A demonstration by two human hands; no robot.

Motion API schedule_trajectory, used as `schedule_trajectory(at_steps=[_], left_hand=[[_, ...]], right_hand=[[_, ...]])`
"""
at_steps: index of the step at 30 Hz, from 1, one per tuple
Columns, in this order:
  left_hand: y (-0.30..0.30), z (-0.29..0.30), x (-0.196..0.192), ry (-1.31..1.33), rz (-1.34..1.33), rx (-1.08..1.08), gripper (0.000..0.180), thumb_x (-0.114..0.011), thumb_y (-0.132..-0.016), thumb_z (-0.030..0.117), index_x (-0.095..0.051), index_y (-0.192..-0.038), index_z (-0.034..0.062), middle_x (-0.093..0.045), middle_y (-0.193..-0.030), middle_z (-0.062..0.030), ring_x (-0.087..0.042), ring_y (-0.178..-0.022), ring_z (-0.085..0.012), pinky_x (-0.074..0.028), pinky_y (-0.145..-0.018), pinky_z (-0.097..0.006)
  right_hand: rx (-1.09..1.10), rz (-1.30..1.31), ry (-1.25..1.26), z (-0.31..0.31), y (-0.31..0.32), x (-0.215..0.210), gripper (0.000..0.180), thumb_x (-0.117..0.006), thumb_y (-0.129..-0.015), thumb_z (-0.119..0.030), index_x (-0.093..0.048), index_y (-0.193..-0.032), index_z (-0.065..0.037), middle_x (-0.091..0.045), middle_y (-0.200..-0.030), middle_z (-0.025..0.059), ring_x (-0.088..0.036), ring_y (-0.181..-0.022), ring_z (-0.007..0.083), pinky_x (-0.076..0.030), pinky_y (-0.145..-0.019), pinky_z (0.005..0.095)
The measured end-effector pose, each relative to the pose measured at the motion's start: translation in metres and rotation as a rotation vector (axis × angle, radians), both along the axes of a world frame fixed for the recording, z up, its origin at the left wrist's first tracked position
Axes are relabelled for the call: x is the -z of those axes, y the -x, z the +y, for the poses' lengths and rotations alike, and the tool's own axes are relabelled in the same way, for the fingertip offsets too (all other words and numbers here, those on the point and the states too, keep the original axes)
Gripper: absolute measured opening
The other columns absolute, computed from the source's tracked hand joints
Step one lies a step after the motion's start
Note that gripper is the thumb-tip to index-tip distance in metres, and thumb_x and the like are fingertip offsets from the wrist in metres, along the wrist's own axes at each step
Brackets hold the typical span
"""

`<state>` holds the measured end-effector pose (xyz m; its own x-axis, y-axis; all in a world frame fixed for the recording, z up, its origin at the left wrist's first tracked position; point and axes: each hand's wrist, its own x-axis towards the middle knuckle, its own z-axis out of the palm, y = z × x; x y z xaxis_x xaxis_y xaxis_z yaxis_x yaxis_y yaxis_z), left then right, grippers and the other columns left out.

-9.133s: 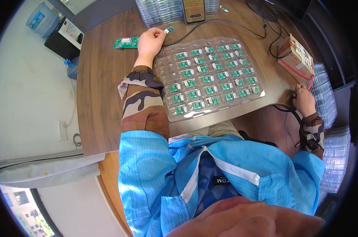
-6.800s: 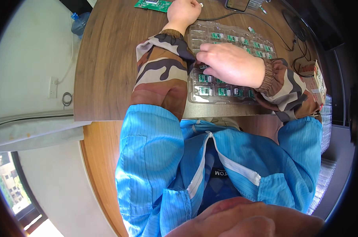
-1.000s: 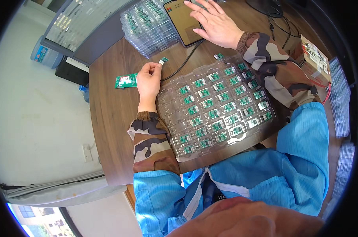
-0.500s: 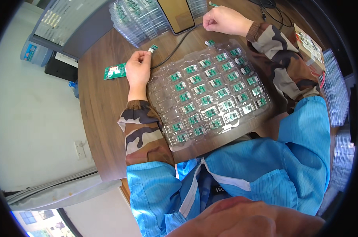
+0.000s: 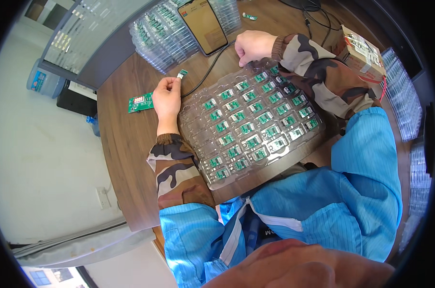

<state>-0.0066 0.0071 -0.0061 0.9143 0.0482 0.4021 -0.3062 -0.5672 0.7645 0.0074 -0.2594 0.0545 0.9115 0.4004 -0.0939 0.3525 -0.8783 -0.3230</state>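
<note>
My left hand (image 5: 167,99) pinches a small green circuit board (image 5: 182,74) between thumb and fingertips, held up above the table. Beside that hand lies a larger green circuit board (image 5: 139,103) with a lit red display, its right end hidden by the hand. A clear plastic tray (image 5: 191,113) in front of me carries rows of small green circuit boards in its pockets. At the tray's far edge is my right hand (image 5: 256,47), fingers closed and pointing down; whatever lies under its fingertips is hidden.
A phone (image 5: 203,26) leans against stacked clear trays of boards (image 5: 155,36) at the back. Near it runs a black cable (image 5: 205,74). Another small board (image 5: 249,16) lies at the far side. A cardboard box (image 5: 361,53) and more stacked trays (image 5: 402,105) stand on the right.
My right hand has come down and nearer to the tray's far edge, covering the loose board that showed there. My left hand still holds its small board. The whole view has shifted slightly.
</note>
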Motion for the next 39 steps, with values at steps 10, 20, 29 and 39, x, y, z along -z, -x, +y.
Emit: schedule_trajectory(at_steps=[10,20,29,39], left_hand=[[-0.007,0.004,0.002,-0.047,-0.014,0.085,0.017,-0.057,-0.077,0.016,-0.057,-0.076,-0.0010,-0.052,-0.061,-0.0005,-0.044,-0.058,-0.0074,-0.038,-0.055,-0.022],[-0.004,-0.002,0.002,0.017,-0.022,0.154,0.014,-0.057,-0.078,0.013,-0.054,-0.073,-0.0001,-0.047,-0.060,0.0035,-0.038,-0.054,-0.0043,-0.031,-0.049,-0.018],[0.001,0.010,-0.004,-0.010,-0.027,0.128,0.015,-0.056,-0.079,0.014,-0.054,-0.074,-0.0002,-0.048,-0.063,0.0022,-0.038,-0.055,-0.0046,-0.031,-0.049,-0.018],[0.000,0.006,-0.003,-0.014,0.022,0.133,0.015,-0.056,-0.079,0.014,-0.054,-0.073,0.0005,-0.046,-0.061,0.0029,-0.038,-0.054,-0.0044,-0.030,-0.049,-0.018]], right_hand=[[-0.316,-0.400,-0.335,-0.019,0.031,-0.035,0.011,-0.060,-0.067,-0.014,-0.057,-0.072,-0.005,-0.056,-0.064,0.0084,-0.055,-0.060,0.0221,-0.042,-0.055,0.0327],[-0.075,-0.213,-0.676,-0.118,0.187,-0.057,0.012,-0.060,-0.075,-0.012,-0.060,-0.081,-0.002,-0.057,-0.077,0.0037,-0.055,-0.069,0.0098,-0.045,-0.059,0.0213],[0.642,-0.653,-0.564,-0.307,0.212,-0.075,0.013,-0.060,-0.073,-0.008,-0.062,-0.084,-0.002,-0.061,-0.076,0.0034,-0.056,-0.070,0.0087,-0.045,-0.066,0.0221],[1.177,-0.516,0.005,-0.420,0.189,-0.035,0.016,-0.062,-0.066,-0.012,-0.065,-0.081,-0.009,-0.063,-0.078,0.0065,-0.059,-0.074,0.0158,-0.046,-0.070,0.0280]])
